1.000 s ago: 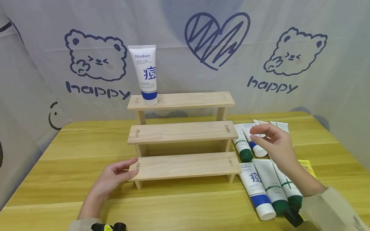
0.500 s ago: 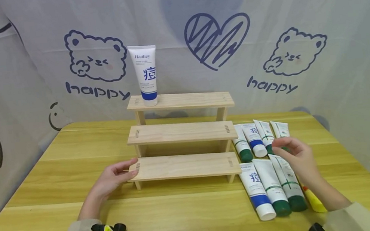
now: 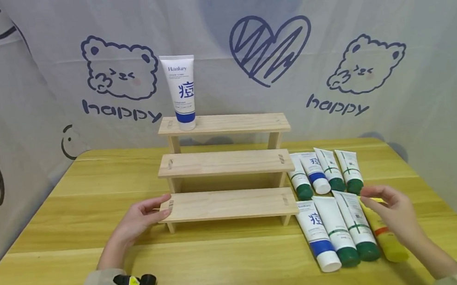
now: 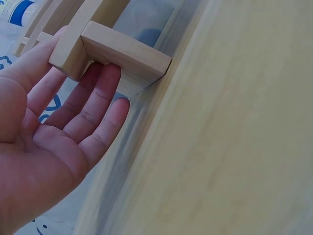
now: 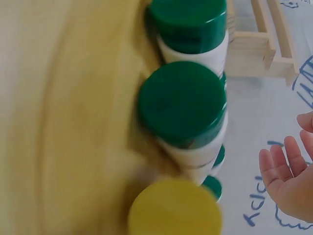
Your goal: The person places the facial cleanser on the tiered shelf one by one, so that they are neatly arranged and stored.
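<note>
A three-step wooden display stand [image 3: 230, 203] stands on the table, with a white and blue Hankey tube [image 3: 182, 91] upright, cap down, on the left of its top step. My left hand [image 3: 142, 219] grips the left end of the bottom step; the left wrist view shows the thumb over the board [image 4: 73, 49] and fingertips under it by the leg [image 4: 127, 51]. My right hand [image 3: 396, 210] hovers by the yellow tube [image 3: 389, 241], fingers loosely bent and holding nothing. In the right wrist view the hand [image 5: 288, 181] is apart from the tube's yellow cap [image 5: 175, 210].
Right of the stand, tubes lie in two rows. The front row has a white and blue tube [image 3: 317, 237] and green-capped ones [image 3: 358, 226]; smaller tubes [image 3: 327, 164] lie behind. A printed cloth [image 3: 199, 20] hangs at the back of the table [image 3: 209, 274].
My right hand has moved right and toward me, from above the small tubes to beside the yellow tube, uncovering several tubes. My left hand has stayed on the stand.
</note>
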`<move>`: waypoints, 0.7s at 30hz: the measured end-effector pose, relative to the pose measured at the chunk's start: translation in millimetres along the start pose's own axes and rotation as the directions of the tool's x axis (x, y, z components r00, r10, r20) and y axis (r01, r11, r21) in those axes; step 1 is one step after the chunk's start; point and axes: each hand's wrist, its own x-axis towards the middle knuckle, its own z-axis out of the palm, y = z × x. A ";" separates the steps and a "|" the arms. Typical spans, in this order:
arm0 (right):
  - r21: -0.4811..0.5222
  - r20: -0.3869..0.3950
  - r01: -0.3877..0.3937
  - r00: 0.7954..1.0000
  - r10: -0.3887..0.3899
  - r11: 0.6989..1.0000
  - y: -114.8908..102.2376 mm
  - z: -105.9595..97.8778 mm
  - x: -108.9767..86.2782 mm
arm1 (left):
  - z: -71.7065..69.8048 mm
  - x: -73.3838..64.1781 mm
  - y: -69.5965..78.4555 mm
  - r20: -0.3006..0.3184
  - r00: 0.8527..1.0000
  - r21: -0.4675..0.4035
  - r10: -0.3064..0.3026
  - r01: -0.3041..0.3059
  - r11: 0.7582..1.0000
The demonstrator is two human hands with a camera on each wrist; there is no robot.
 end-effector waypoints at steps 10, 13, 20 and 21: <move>-0.141 0.017 -0.059 0.998 0.062 0.988 35.8 -27.4 -13.4 | 1.5 -2.6 2.6 -0.006 1.000 0.008 -0.017 0.017 1.000; -0.201 0.022 -0.066 0.997 0.072 0.977 42.3 -34.6 -17.2 | 1.4 -2.5 4.4 -0.007 1.000 0.017 -0.017 0.017 1.000; -0.231 0.098 -0.109 0.986 0.135 0.967 8.9 -42.1 -23.1 | 0.8 -1.7 3.9 -0.010 1.000 0.019 -0.022 0.022 1.000; -0.249 0.123 -0.117 0.981 0.151 0.961 2.2 -42.5 -23.4 | 0.8 -1.9 3.6 -0.010 1.000 0.018 -0.022 0.023 1.000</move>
